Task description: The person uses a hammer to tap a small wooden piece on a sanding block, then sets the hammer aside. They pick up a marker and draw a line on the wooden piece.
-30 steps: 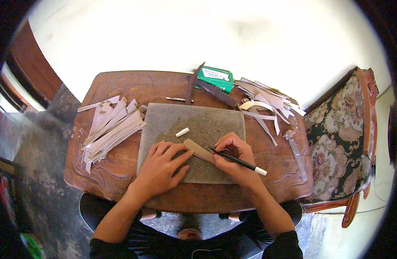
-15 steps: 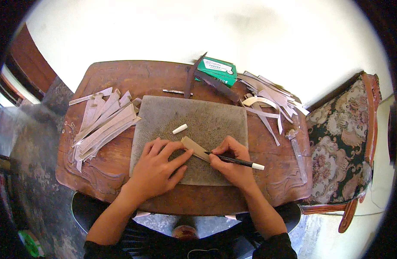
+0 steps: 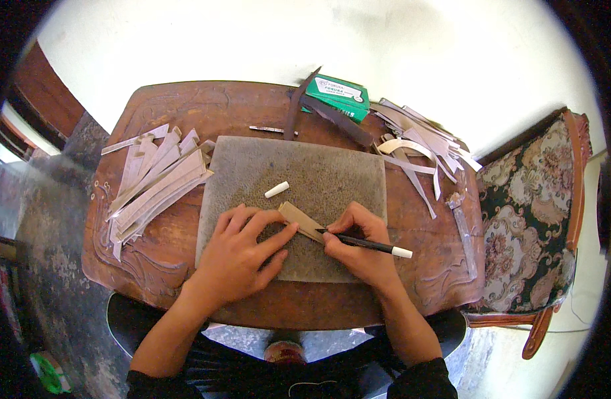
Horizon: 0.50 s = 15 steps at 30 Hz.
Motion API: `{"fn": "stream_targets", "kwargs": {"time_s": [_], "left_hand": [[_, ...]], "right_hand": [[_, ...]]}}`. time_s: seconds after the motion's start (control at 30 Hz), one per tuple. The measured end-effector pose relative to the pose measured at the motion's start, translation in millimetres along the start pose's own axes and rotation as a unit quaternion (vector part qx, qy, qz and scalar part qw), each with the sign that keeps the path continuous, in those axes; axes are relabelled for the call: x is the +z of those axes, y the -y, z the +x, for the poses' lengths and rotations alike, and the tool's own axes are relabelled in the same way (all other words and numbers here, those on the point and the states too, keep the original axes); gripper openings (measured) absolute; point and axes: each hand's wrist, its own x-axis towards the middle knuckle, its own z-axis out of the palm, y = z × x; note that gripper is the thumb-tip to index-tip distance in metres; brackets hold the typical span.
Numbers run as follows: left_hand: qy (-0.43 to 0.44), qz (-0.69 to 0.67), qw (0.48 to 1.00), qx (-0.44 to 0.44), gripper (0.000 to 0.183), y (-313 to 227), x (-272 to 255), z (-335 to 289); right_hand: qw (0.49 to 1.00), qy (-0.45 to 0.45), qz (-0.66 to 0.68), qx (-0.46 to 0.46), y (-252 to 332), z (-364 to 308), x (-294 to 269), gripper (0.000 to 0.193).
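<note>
A short tan strip (image 3: 302,220), like cardboard or leather, lies slanted on the grey textured slab (image 3: 245,166) before me. My left hand (image 3: 235,249) rests on the slab with fingers spread, and its index fingertip presses the strip's left side. Pinched in my right hand (image 3: 364,263) is a black marker pen (image 3: 368,244) with a white end; its tip touches the strip near the lower right end. Part of the strip is hidden by that hand. The pen's white cap (image 3: 277,189) lies on the slab above the strip.
On the carved wooden table (image 3: 186,100), a pile of strips (image 3: 162,193) lies left and more offcuts (image 3: 418,136) lie right. A green box (image 3: 338,96), a dark hammer-like tool (image 3: 293,110) and a small metal piece (image 3: 269,130) sit behind the slab. A floral chair (image 3: 518,219) stands right.
The view has shifted slightly, so the table sits a little higher. Both hands keep nearly the same places, and the pen's tip stays on the strip.
</note>
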Motion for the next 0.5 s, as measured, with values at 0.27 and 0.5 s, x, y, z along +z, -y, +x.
{"fn": "stream_targets", "kwargs": {"time_s": [0.27,0.5], "left_hand": [[0.004,0.011,1.0,0.0,0.046,0.1,-0.9,0.0],[0.007,0.007,1.0,-0.001,0.046,0.2,-1.5,0.3]], "right_hand": [[1.0,-0.001,0.002,-0.009,1.4,1.4,0.5,0.019],[1.0,-0.002,0.008,-0.019,-2.4,1.4,1.0,0.019]]}}
